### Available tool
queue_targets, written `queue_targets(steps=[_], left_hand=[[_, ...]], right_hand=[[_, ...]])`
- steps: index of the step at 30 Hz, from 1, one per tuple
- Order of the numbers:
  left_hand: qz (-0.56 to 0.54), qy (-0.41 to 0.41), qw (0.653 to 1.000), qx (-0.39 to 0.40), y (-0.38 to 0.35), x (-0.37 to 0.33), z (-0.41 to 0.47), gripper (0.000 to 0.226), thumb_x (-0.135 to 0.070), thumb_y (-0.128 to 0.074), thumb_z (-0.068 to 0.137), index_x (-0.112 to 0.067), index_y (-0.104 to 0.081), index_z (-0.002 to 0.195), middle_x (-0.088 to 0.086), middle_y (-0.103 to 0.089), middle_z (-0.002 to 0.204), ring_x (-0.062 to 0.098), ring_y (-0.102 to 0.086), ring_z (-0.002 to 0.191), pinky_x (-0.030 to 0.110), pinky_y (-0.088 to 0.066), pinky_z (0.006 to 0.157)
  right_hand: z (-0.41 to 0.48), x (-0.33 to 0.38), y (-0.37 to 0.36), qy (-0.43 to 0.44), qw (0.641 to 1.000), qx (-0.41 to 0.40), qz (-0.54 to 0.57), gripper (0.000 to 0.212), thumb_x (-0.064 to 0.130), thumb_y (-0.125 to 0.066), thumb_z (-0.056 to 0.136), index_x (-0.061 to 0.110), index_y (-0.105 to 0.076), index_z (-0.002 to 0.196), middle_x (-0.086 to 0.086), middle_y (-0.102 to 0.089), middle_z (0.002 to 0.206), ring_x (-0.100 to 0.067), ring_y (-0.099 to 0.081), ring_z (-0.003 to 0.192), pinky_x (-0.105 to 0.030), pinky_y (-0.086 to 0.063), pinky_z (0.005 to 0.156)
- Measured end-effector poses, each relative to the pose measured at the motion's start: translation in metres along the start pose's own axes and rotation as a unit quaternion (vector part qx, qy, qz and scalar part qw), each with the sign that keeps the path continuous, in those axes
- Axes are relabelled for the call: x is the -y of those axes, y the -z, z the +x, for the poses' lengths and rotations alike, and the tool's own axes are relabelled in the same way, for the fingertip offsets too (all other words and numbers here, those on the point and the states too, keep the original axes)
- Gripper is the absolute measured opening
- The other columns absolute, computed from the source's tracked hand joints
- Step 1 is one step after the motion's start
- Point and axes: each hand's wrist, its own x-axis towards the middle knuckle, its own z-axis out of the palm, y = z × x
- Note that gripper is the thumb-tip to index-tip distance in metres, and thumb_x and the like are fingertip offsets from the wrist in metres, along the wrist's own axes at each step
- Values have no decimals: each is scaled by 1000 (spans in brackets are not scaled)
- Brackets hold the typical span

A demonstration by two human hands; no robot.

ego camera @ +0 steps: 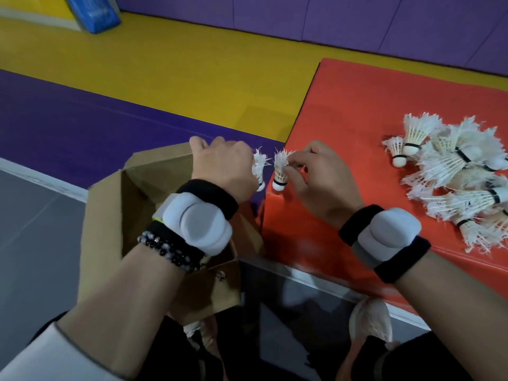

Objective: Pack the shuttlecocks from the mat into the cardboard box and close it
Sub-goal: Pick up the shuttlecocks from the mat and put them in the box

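An open cardboard box [110, 204] stands on the floor at lower left, flaps up. My left hand [222, 166] hovers over the box's far right corner and grips a white shuttlecock [259, 167], cork down. Just to its right, my right hand [316, 180] pinches the feathers of a second shuttlecock [279, 171] above the edge of the red mat [343, 111]. A pile of several white shuttlecocks [461, 177] lies on the mat at the right. The box's inside is mostly hidden by my left forearm.
The floor is purple and yellow beyond the box, grey at the left. A purple padded wall runs along the back, with a blue block [93, 12] at top left. My shoes [371, 320] show at the bottom, close to the mat's front edge.
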Motion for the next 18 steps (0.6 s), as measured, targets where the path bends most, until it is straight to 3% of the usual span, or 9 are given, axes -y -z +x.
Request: queue_targets(steps=[3,8,12,15,18], left_hand=[[41,40,997,46,0,32,-7,17,-36,-59,78,-24,-63,89,-3,-61,83,23,-51,83,46,-23,90],[84,78,987,111,2,56,-16,16,-28,-56,80,-19,-48,69,-2,-53,66,18,-46,65,49,-24,96],[117,99,976,157,0,70,-21,10,-33,-59,82,-23,-58,82,-3,-60,84,22,-44,90,52,-24,100],[122,107,969,187,-3,77,-22,35,-46,-63,80,-29,-61,110,0,-57,120,25,-42,119,57,-21,104],[115,98,976,159,-3,75,-20,48,-50,-61,80,-30,-57,123,2,-51,131,26,-38,128,61,-16,108]], right_hand=[[4,21,-16,18,1000,24,7,15,28,-57,92,17,-65,87,0,-54,88,-21,-52,88,-37,-44,71],[2,44,-43,38,996,78,26,14,28,-56,91,18,-65,87,0,-55,89,-20,-51,88,-37,-42,73],[-8,59,-68,76,989,100,79,18,16,-54,88,17,-69,98,1,-61,90,-22,-58,88,-36,-46,73],[-8,67,-72,56,984,128,115,32,15,-55,87,20,-66,117,3,-66,106,-19,-60,97,-35,-49,85],[-4,69,-67,52,982,146,111,37,10,-56,84,17,-63,120,0,-64,111,-20,-59,98,-32,-48,85]])
